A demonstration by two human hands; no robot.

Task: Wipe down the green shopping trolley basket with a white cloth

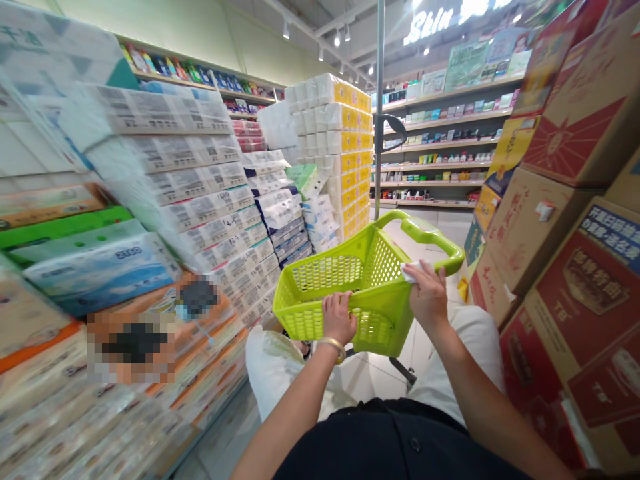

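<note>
A lime-green plastic shopping basket (320,280) tilts in front of me, its thick handle arching up on the right. My left hand (339,317) is closed over the basket's near rim, a gold bangle on the wrist. My right hand (427,293) presses a white cloth (411,269) against the rim on the right side, fingers curled round it. The basket's inside looks bare. My knees in light trousers show below the basket.
Stacked packs of tissue and toilet paper (190,200) wall the left side. Red and brown cartons (565,220) tower on the right. A metal pole (379,100) stands behind the basket, with shelves of bottles (435,160) beyond the narrow tiled aisle.
</note>
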